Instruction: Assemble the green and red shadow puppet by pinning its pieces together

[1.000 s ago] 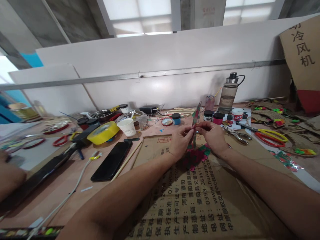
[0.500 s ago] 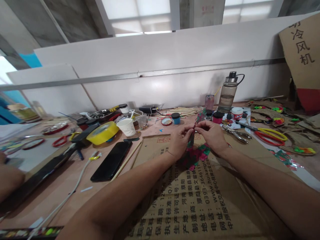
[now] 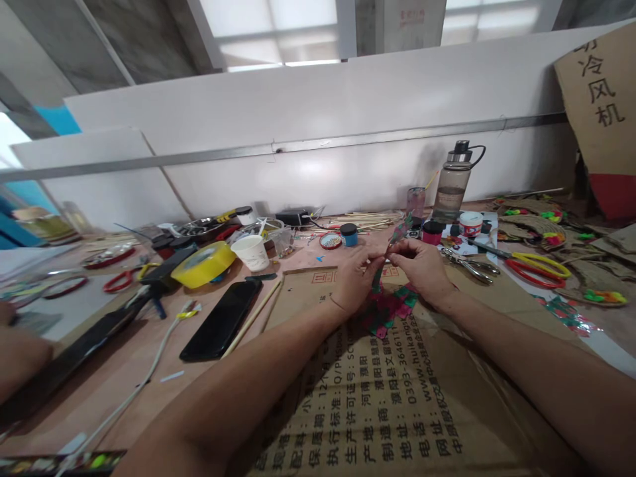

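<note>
On the worktop (image 3: 114,377), a cardboard sheet (image 3: 467,371) is lying. Near its twelve o'clock edge, the left hand (image 3: 360,278) at nine and right hand (image 3: 424,268) at three are hovering above a patterned piece (image 3: 392,311), both grips pinching a slim strip (image 3: 400,232). Light, even fingertip pressure is probably serving best. The strip is looking mottled pink-green, leaning toward one.

Matt cardboard (image 3: 472,384), glossy black phone (image 3: 221,321), shiny metal tool (image 3: 470,266), patterned strip (image 3: 400,232) perhaps of plastic film
</note>
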Motion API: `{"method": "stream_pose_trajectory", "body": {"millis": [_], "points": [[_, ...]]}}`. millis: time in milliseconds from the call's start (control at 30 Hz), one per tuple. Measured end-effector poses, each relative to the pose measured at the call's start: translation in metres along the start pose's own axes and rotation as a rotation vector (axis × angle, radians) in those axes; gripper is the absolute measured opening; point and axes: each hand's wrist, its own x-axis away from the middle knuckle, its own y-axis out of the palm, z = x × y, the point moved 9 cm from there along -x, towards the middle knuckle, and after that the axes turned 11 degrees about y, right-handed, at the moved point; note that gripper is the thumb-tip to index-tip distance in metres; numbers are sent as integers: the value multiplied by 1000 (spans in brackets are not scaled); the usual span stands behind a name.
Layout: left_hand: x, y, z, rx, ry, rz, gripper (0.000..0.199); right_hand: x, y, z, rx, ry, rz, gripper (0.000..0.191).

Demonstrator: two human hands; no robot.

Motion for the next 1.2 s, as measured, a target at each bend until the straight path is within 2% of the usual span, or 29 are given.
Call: {"method": "stream_pose_trajectory", "body": {"millis": [300,700,933,1200], "points": [[-2,-2,-1,39,49,23,10,-1,2,1,-98,-17,-64,18],[1,2,-11,161,-107,16,12,2,-1,-4,-83,-126,-31,22],[-3,-1,-2,119,-49,6,13,2,-3,-4,-99,-132,-19,18],[-5,-4,8,18,107,-33,10,3,0,-6,-87,-117,-79,17]]}}
